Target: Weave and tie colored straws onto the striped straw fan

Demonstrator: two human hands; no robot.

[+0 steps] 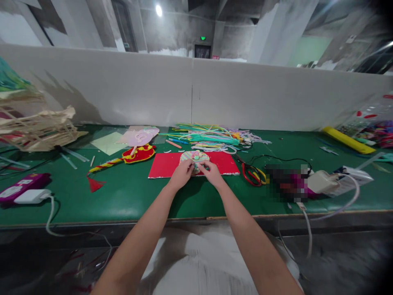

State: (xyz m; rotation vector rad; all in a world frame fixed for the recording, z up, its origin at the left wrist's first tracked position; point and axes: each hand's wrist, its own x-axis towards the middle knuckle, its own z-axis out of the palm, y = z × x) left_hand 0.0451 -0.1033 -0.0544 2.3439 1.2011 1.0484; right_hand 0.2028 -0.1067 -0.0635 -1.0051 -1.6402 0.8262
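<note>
On a red board [164, 164] lies a rounded, pastel-striped craft piece [186, 155], with small pink, green and cream bits on its upper part. My left hand [182, 173] is closed in a pinch at the lower left of this piece. Opposite it, my right hand [210, 172] pinches at the lower right, its fingertips close to those of the left. The fingers cover much of the piece's lower part, and any small bit between them is too hidden to make out.
Left of the board are a red-and-yellow fan-shaped craft [138, 153] with a tassel and a lilac one [144, 136]. Pipe cleaners [211, 137] lie behind. Red-handled scissors [252, 175], a white plug [322, 182] and cables are at right; a purple device [24, 186] at left.
</note>
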